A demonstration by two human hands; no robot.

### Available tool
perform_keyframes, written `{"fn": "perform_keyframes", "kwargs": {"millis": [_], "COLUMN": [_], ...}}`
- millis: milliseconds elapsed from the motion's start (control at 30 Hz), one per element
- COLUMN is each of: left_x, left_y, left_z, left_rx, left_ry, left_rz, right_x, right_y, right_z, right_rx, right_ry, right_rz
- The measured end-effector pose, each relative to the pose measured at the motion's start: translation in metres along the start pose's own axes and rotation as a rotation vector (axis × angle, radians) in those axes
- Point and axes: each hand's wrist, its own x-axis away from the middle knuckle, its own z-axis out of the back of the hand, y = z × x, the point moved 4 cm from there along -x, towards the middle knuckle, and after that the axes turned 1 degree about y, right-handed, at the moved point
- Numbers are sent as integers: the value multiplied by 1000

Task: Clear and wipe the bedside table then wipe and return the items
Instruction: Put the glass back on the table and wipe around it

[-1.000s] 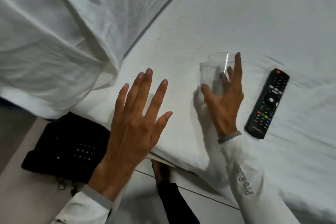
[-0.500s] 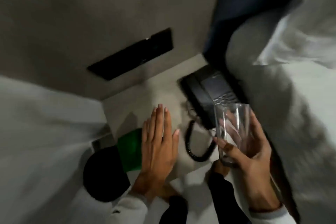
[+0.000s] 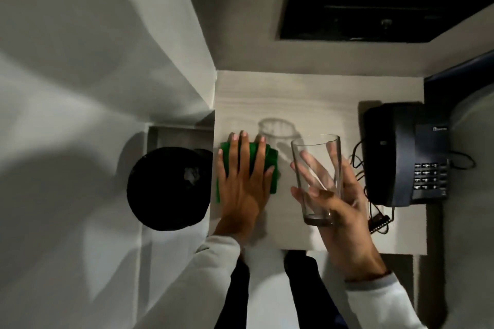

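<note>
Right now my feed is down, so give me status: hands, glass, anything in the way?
Left hand flat on green cloth. Right hand holds glass above bedside table. Telephone at the table's right edge.

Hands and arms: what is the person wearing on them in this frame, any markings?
Both hands, left hand and right hand, are bare: no gloves or rings visible. Each arm has a long white sleeve with a grey ribbed cuff at the wrist. No lettering is visible on the sleeves here.

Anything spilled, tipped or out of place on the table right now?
No spill shows. The phone's cord lies tangled at the table's right front. The glass is tilted, held in the right hand.
</note>
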Motion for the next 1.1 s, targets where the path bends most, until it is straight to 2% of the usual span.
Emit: {"fn": "perform_keyframes", "kwargs": {"millis": [133, 300, 367, 500, 567, 633, 700, 767, 900, 1033, 1100], "left_x": [0, -3, -4, -13, -22, -30, -32, -27, -17, 22, 38], "left_y": [-1, 1, -5, -24, -14, 11, 39, 55, 52, 45, 40], "left_z": [-11, 1, 15, 66, 96, 114, 120, 118, 120, 120, 124], "left_rx": [-13, 51, 223, 746, 823, 883, 831, 690, 681, 699, 712], "left_ry": [83, 84, 98, 162, 255, 220, 92, 43, 38, -38, -62], "left_rz": [-15, -72, -53, 187, 131, -1, -154, -244, -240, -288, -311], "right_x": [-12, -11, -7, -1, 2, 2, 0, -3, -9, -16, -19], "right_y": [7, 12, 14, 25, 35, 43, 43, 40, 29, 26, 29], "right_z": [7, 13, 12, 12, 5, -5, -18, -30, -34, -46, -41], "right_rx": [-84, -206, -262, -351, -336, -330, -324, -332, -374, -421, -429], "right_ry": [-12, 62, 86, 125, 131, 141, 145, 135, 137, 101, 161], "right_rz": [-87, -163, -201, -270, -275, -256, -224, -202, -140, -270, -260]}}
